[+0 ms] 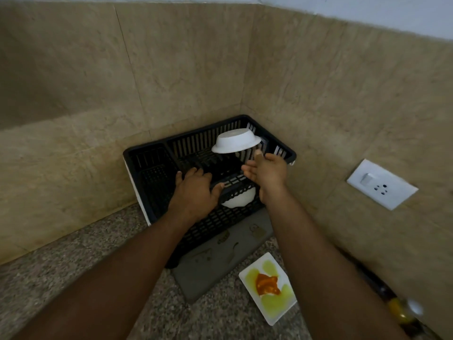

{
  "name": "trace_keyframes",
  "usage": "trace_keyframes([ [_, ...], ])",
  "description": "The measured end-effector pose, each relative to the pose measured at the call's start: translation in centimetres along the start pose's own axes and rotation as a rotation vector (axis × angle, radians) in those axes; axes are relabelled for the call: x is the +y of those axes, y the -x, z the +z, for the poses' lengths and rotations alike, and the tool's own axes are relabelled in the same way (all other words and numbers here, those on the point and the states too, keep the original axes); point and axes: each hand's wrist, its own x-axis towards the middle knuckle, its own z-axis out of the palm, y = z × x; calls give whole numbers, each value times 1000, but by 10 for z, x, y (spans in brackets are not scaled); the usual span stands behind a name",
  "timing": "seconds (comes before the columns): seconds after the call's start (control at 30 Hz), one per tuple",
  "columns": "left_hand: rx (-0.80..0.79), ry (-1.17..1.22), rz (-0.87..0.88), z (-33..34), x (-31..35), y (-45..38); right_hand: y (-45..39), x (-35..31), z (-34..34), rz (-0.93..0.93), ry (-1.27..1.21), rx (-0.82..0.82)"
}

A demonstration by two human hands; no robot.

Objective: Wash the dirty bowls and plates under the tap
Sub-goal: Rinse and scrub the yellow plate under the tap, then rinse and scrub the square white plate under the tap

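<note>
A black plastic dish rack [147,165] stands in the corner of the counter. A white bowl [235,141] lies upside down and tilted at the rack's back. A second white bowl [239,200] shows behind the rack's front bars. My left hand [196,190] rests palm down on the rack's front, fingers spread, thumb over a bar. My right hand [266,171] hovers open just below and right of the upturned bowl, not touching it. A white square plate [268,287] smeared with orange sauce and yellowish oil lies on the counter in front of the rack.
A grey mat [220,261] lies under the rack's front. Beige stone walls close the corner behind and to the right. A white socket with a switch [381,184] is on the right wall. Dark bottles [397,312] stand at the lower right. The counter [61,273] is speckled granite.
</note>
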Motion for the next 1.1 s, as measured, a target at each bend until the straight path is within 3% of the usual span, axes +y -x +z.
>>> trace_keyframes([
  [0.13, 151, 96, 118, 9, 33, 22, 43, 34, -53, 17, 18, 21],
  [0.23, 124, 187, 286, 34, 70, 55, 63, 74, -102, 66, 170, 68],
  [0.33, -54, 279, 349, 79, 85, 86, 83, 117, -149, 179, 474, 183],
  [0.5, -512, 364, 72, 151, 71, 123, 108, 166, -204, 344, 997, 260],
  [0.63, -629, 298, -6, 186, 63, 134, 116, 198, -220, 498, 775, 330],
  [0.73, -596, 331, -95, 201, 63, 135, 115, 222, -225, 546, 509, 336],
  [0.9, -543, 396, -168, 176, 86, 160, 96, 289, -278, 475, 438, 352],
  [1.0, -551, 491, -188, 164, 107, 191, 149, 248, -292, 423, 379, 366],
  [1.1, -631, 692, -322, 154, 144, 225, 206, 205, -318, 383, 327, 434],
])
